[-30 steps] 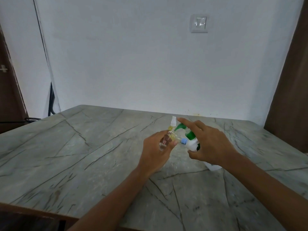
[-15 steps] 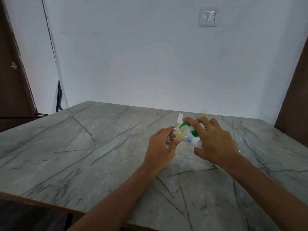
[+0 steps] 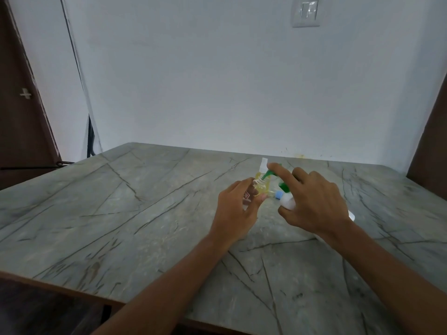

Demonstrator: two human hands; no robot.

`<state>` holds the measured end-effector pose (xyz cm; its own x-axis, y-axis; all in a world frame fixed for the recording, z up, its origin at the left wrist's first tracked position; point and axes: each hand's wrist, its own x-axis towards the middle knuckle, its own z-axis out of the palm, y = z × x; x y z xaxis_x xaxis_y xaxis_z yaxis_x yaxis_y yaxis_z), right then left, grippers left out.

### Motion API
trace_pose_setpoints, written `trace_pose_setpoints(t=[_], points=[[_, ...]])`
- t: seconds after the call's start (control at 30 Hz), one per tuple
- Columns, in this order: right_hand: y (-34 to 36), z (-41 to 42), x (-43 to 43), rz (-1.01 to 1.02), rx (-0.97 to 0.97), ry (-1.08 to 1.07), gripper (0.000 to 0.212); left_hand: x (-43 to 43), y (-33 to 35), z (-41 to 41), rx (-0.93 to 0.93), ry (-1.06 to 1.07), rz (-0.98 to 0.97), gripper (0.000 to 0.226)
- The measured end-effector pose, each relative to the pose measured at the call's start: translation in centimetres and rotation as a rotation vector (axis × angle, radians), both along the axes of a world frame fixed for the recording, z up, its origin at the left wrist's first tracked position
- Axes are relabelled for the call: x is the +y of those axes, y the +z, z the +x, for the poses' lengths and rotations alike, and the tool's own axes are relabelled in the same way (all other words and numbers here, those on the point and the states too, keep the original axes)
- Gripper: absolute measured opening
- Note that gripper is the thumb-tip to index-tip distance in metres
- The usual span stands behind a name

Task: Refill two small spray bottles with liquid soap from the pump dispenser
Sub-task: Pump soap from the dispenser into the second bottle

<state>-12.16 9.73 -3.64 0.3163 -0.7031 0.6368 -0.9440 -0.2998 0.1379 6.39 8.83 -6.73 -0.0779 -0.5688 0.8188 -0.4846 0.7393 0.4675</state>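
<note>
Right hand grips pump dispenser, index finger back up on the pump. Left hand holds spray bottle at the nozzle. Refill looks mid-stroke.

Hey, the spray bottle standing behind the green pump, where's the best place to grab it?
I'd take the standing spray bottle by its white spray top, from above. It looks upright, that top is the only part in the open, and the left hand's small bottle and the dispenser's green spout crowd its body.
</note>
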Motion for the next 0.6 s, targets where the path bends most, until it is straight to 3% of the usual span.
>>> trace_pose_setpoints(t=[0.23,0.43,0.6], points=[[-0.03,0.06,-0.15,-0.013,-0.029,0.005,0.095,-0.34,-0.39,-0.1,-0.029,0.008,-0.009,0.041],[-0.26,0.06,-0.29,-0.024,-0.053,0.011,0.088,-0.2,-0.6,-0.34,-0.055,-0.002,-0.007,0.053],[-0.21,0.1,0.03,-0.046,-0.017,-0.023,0.106,-0.32,-0.31,-0.21,-0.023,0.016,-0.025,0.047]])
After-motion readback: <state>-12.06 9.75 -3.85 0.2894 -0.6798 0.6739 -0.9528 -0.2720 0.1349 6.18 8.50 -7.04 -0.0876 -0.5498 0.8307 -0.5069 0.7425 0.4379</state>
